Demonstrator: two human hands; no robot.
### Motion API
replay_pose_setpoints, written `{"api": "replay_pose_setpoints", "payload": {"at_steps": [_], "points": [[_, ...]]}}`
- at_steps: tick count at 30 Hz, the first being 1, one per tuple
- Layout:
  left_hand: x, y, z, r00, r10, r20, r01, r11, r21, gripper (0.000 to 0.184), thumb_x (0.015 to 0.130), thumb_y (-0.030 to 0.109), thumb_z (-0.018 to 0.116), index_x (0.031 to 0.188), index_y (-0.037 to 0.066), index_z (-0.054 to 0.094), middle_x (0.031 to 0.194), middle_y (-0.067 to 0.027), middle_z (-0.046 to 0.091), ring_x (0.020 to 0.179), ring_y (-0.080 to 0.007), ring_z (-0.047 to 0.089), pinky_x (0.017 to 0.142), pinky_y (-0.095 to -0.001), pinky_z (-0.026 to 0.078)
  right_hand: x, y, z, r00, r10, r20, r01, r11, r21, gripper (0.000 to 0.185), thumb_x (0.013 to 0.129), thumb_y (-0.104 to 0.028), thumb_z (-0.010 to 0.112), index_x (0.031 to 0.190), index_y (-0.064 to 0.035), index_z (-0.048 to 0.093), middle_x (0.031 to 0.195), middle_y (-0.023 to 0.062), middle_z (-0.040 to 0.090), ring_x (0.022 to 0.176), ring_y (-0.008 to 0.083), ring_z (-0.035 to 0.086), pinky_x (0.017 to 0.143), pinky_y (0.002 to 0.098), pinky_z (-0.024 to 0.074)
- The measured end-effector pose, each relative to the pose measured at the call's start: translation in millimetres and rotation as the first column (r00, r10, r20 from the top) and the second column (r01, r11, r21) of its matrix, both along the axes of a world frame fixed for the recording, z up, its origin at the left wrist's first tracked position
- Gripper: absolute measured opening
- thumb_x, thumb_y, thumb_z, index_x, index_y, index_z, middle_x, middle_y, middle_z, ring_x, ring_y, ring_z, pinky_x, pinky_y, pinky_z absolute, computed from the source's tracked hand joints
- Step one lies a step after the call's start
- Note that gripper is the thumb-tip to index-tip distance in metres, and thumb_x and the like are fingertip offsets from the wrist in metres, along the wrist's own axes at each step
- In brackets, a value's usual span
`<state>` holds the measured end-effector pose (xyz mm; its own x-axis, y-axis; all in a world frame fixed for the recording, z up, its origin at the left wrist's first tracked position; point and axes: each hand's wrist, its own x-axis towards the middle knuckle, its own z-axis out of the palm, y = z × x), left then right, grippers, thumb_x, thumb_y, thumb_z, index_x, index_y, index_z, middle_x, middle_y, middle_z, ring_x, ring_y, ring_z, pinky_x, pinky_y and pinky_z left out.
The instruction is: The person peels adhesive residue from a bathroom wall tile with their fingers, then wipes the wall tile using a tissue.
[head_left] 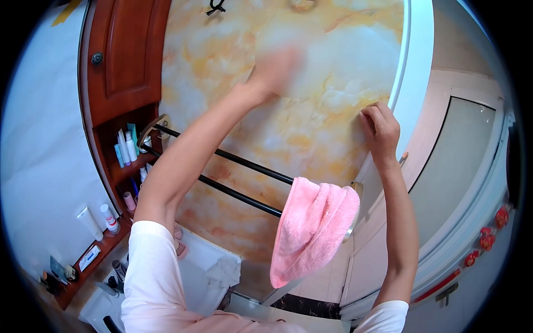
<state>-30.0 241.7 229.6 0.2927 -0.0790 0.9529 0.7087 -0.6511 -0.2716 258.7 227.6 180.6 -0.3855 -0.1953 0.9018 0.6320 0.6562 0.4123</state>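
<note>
My left hand (280, 69) is up against or just in front of the yellow and white marbled wall (216, 72), smeared by motion, so its fingers cannot be made out. My right hand (381, 132) is at the wall's right side, next to the white door frame (413, 77). Its fingers are curled and pressed together; whatever they may hold is hidden. Below both hands, a pink towel (313, 227) hangs over the right end of a black double-bar towel rack (250, 165).
At left, a reddish-brown cabinet (127, 50) has shelves with tubes and bottles (129, 145), beside a mirror (44, 127). A white sink (194, 272) with a pale cloth (225, 272) lies below. A door with a frosted panel (455, 155) stands at right.
</note>
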Motion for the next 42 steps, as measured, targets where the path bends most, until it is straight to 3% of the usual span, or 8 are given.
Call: {"api": "replay_pose_setpoints", "payload": {"at_steps": [3,12,21,27,30,33,36,42], "points": [[-1,-8,-3,0.998,-0.012,0.055,0.020,0.989,-0.144,0.009,0.086,0.002,0.061,0.094,0.003,0.057,0.089,-0.0137,0.059,0.080,-0.0356,0.058,0.070,-0.0419,0.047,0,0,1,1.000,0.007,0.007,-0.007,1.000,0.005,0.014,0.078,0.001,0.070,0.082,-0.0032,0.057,0.079,0.0094,0.057,0.071,0.0273,0.058,0.061,0.0366,0.0466],[6,8,8,0.991,0.116,-0.072,-0.110,0.991,0.075,0.008,0.083,0.000,0.062,0.088,0.003,0.057,0.088,-0.0127,0.061,0.082,-0.0352,0.060,0.069,-0.0415,0.048,1,-1,1,1.000,-0.003,0.022,0.003,1.000,0.013,0.014,0.079,0.001,0.069,0.082,-0.0030,0.057,0.079,0.0094,0.057,0.071,0.0271,0.058,0.061,0.0369,0.0461],[6,-3,8,0.953,0.244,-0.180,-0.235,0.970,0.070,0.004,0.083,0.003,0.054,0.086,0.002,0.053,0.090,-0.0172,0.060,0.087,-0.0384,0.060,0.075,-0.0466,0.050,0,0,0,1.000,0.004,0.007,-0.004,1.000,0.007,0.014,0.078,0.000,0.070,0.082,-0.0032,0.057,0.079,0.0090,0.058,0.071,0.0270,0.059,0.061,0.0367,0.0467],[-7,-3,-12,0.994,0.081,-0.078,-0.082,0.997,-0.009,0.012,0.086,0.005,0.062,0.094,0.003,0.053,0.087,-0.0146,0.059,0.081,-0.0348,0.059,0.070,-0.0421,0.047,1,0,1,1.000,-0.006,0.005,0.006,1.000,0.006,0.014,0.078,-0.001,0.070,0.082,-0.0032,0.057,0.079,0.0092,0.058,0.072,0.0276,0.059,0.062,0.0368,0.0470],[-13,-8,-30,0.984,-0.078,0.161,0.112,0.972,-0.209,0.008,0.091,0.005,0.062,0.096,0.003,0.055,0.084,-0.0081,0.062,0.075,-0.0213,0.062,0.068,-0.0330,0.049,1,0,0,1.000,-0.004,-0.001,0.004,1.000,-0.004,0.014,0.078,-0.001,0.070,0.083,-0.0031,0.058,0.079,0.0093,0.058,0.072,0.0275,0.059,0.061,0.0366,0.0469],[-18,-6,-51,0.834,-0.328,0.444,0.517,0.747,-0.419,0.005,0.094,0.007,0.062,0.095,0.004,0.058,0.084,-0.0023,0.063,0.076,-0.0094,0.061,0.069,-0.0246,0.049,0,0,1,1.000,0.003,-0.001,-0.003,1.000,-0.006,0.014,0.078,0.000,0.071,0.082,-0.0031,0.058,0.079,0.0093,0.058,0.071,0.0278,0.058,0.060,0.0362,0.0466],[-11,-7,-68,0.661,-0.470,0.585,0.742,0.526,-0.415,0.005,0.096,0.007,0.062,0.095,0.004,0.059,0.087,-0.0003,0.063,0.078,-0.0067,0.061,0.071,-0.0217,0.050,-1,-1,2,1.000,0.003,0.011,-0.002,0.999,-0.040,0.013,0.079,0.000,0.071,0.082,-0.0026,0.058,0.079,0.0096,0.058,0.070,0.0269,0.059,0.060,0.0347,0.0471],[16,-30,-75,0.387,-0.493,0.779,0.916,0.108,-0.386,0.006,0.096,0.008,0.063,0.099,0.005,0.060,0.094,-0.0037,0.064,0.083,-0.0113,0.062,0.080,-0.0256,0.051,-37,-32,-6,0.955,0.294,-0.032,-0.283,0.877,-0.390,0.008,0.086,0.001,0.068,0.087,0.0019,0.060,0.079,0.0099,0.055,0.071,0.0189,0.060,0.063,0.0283,0.0480]]}}
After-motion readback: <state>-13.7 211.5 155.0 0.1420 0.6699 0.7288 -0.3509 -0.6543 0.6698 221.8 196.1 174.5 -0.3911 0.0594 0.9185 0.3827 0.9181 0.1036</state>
